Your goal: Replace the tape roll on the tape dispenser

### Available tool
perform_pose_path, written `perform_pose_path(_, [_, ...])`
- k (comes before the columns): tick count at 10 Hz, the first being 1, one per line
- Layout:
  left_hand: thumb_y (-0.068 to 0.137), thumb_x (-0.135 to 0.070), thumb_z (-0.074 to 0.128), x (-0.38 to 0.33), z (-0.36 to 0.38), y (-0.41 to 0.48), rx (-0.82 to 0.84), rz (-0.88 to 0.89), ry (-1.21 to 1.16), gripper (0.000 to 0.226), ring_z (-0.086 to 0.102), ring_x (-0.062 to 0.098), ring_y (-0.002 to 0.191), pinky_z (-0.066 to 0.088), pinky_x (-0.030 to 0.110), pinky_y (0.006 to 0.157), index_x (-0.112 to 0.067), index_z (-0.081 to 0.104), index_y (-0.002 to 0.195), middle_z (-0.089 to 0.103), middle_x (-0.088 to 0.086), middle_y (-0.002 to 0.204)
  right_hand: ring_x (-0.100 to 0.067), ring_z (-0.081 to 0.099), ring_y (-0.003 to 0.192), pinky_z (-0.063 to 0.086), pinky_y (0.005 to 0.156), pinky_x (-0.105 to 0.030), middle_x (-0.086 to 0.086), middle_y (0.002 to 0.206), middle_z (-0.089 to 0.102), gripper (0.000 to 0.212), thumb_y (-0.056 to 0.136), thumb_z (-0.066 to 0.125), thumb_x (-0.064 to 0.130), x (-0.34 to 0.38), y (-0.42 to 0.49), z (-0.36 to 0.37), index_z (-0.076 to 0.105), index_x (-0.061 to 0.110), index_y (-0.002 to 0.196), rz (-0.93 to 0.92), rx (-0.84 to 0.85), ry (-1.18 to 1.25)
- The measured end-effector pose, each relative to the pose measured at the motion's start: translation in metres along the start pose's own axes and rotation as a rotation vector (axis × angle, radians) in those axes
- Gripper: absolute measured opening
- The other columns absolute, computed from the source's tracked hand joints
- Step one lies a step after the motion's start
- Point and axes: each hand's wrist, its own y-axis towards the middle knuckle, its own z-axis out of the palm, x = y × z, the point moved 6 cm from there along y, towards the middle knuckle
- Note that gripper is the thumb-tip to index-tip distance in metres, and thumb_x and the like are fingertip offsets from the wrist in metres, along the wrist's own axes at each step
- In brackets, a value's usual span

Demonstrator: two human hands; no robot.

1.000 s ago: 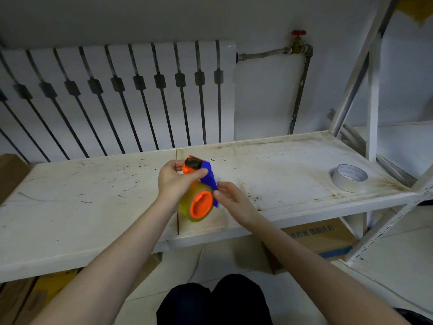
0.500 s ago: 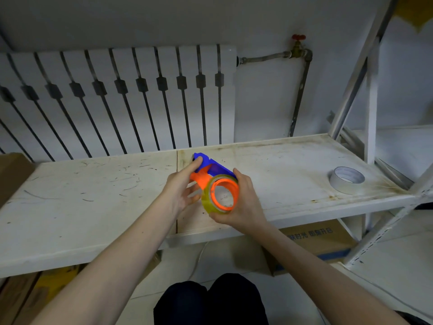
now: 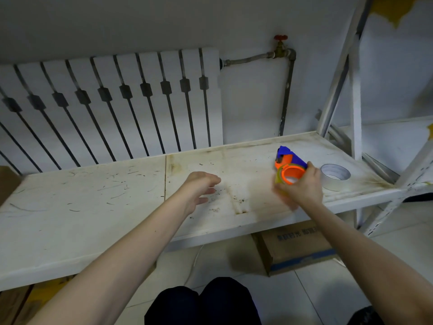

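My right hand [image 3: 301, 188] grips the blue and orange tape dispenser [image 3: 288, 163] low over the right part of the white shelf [image 3: 93, 202]. A yellowish clear tape roll [image 3: 280, 178] sits on the dispenser's orange hub. A white tape roll [image 3: 335, 176] lies flat on the shelf just right of that hand, apart from it. My left hand [image 3: 201, 187] hovers over the shelf's middle, fingers loosely apart, holding nothing.
A white radiator [image 3: 112, 109] and a pipe with a red valve [image 3: 280, 38] line the wall behind. Slanted white frame posts [image 3: 339, 66] rise at the right. A cardboard box [image 3: 295, 247] sits on the floor under the shelf. My knees [image 3: 201, 303] are at the bottom.
My right hand carried the dispenser from the shelf's middle to the right, close to the white roll. My left hand let go of the dispenser and stayed near the middle.
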Motion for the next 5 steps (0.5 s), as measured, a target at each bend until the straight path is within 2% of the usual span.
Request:
perform_pose_path(2, [0.085, -0.016, 0.060, -0.009, 0.015, 0.003, 0.014, 0.017, 0.012, 0.019, 0.060, 0.020, 0.090, 0.045, 0.033, 0.080, -0.014, 0.063, 0.104, 0.059, 0.003, 0.097, -0.031, 0.041, 0.126, 0.045, 0.093, -0.046, -0.011, 0.138, 0.036, 0.108, 0.054, 0.084, 0.047, -0.009, 0.021, 0.005, 0.026, 0.013, 0.139, 0.003, 0.067, -0.021])
perform_pose_path(4, [0.085, -0.013, 0.058, -0.011, 0.014, 0.002, 0.013, 0.015, 0.018, 0.018, 0.060, 0.020, 0.088, 0.045, 0.033, 0.081, -0.014, 0.063, 0.102, 0.058, 0.004, 0.094, -0.032, 0.039, 0.130, 0.044, 0.101, -0.048, -0.010, 0.144, 0.029, 0.115, 0.053, 0.083, 0.051, -0.018, 0.015, 0.014, 0.018, 0.019, 0.142, -0.009, 0.133, -0.026])
perform_pose_path(5, [0.085, -0.012, 0.057, -0.015, 0.007, 0.001, -0.028, 0.050, 0.009, 0.020, 0.061, 0.021, 0.089, 0.045, 0.034, 0.081, -0.013, 0.064, 0.103, 0.059, 0.003, 0.095, -0.032, 0.024, 0.141, 0.029, 0.112, -0.048, -0.012, 0.153, 0.022, 0.120, 0.055, 0.083, 0.054, -0.001, 0.011, 0.011, 0.014, 0.015, 0.145, -0.086, 0.072, -0.123])
